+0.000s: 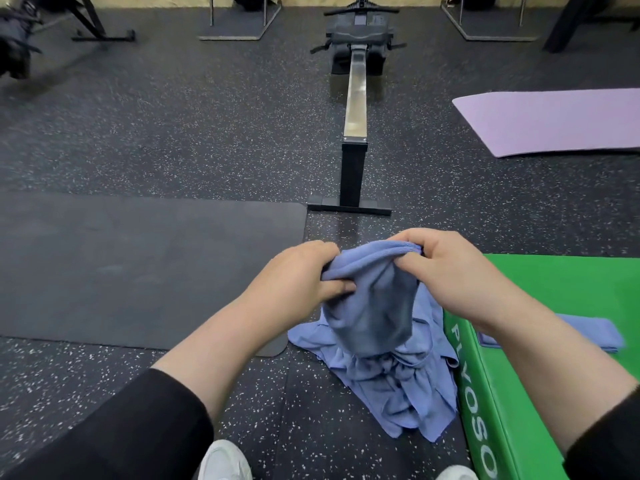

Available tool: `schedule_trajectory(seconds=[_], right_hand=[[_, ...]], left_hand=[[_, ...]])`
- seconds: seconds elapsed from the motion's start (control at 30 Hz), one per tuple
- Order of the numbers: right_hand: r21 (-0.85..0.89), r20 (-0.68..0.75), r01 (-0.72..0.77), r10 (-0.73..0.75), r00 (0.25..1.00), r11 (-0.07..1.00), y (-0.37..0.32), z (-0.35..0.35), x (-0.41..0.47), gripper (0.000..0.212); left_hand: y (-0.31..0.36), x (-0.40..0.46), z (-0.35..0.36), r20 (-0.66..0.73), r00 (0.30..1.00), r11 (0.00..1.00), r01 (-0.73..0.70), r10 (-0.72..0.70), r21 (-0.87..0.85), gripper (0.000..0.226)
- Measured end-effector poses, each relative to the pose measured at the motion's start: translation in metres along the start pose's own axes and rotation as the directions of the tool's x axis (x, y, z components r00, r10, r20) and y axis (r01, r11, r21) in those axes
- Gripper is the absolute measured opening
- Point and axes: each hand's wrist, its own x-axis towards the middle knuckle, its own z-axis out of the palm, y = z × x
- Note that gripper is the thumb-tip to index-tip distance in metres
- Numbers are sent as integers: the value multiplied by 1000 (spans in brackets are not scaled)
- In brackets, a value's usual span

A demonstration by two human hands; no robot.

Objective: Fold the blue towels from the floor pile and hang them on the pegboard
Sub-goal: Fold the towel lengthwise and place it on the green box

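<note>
Both hands, left hand [304, 278] and right hand [446, 268], pinch the soft blue cloth towel [374, 299] at its top edge. Light and floppy; best held by the corners.

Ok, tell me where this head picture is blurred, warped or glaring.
Head view: motion blur smears the dark equipment at top left; the wide lens bows the floor mats' edges; the rowing machine's metal rail shows soft glare; both hands and the blue towel they hold stay sharp.
</note>
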Motion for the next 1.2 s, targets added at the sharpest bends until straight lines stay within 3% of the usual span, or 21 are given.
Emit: schedule_trajectory(seconds=[0.1, 0.33, 0.43, 0.6, 0.67, 0.7, 0.83, 0.97, 1.03, 1.1, 1.2], right_hand=[[-167, -50, 27, -36, 998, 986, 6, -1, 4, 25], [-206, -88, 82, -102, 991, 975, -1, -1, 4, 24], [-189, -116, 101, -125, 985, 977, -3, -2, 3, 22], [-24, -204, 162, -163, 965, 987, -6, -4, 3, 10], [83, -209, 162, -142, 968, 983, -4, -3, 4, 11], [110, -192, 157, -134, 972, 981, -3, -2, 5, 14], [129, -201, 168, -141, 969, 977, 0, -3, 7, 13], [57, -240, 190, -172, 956, 980, 0, -4, 7, 11], [91, -209, 183, -161, 965, 979, 0, -2, 6, 10], [142, -184, 173, -146, 972, 975, -1, -2, 6, 8], [134, -182, 155, -129, 975, 979, -2, -2, 5, 7]], left_hand=[[2, -3, -9, -136, 991, 1000, 14, -17, -22, 46], [4, -4, -25, -271, 962, 999, 46, -42, 6, 42], [-3, -2, -27, -253, 965, 976, 9, -65, -216, 23], [1, -1, -25, -336, 919, 854, 1, -206, -521, 17], [3, -2, -22, -229, 946, 758, 28, -231, -652, 13], [4, -2, -19, -185, 959, 756, 43, -214, -653, 9], [2, 0, -17, -316, 918, 785, -7, -241, -620, 9], [-2, 2, -13, -291, 918, 789, 38, -270, -613, 31], [-1, 1, -13, -247, 925, 719, 41, -290, -694, 35], [1, 1, -12, -131, 950, 618, 76, -283, -782, 29], [2, 1, -14, -189, 938, 685, 66, -290, -725, 10]])
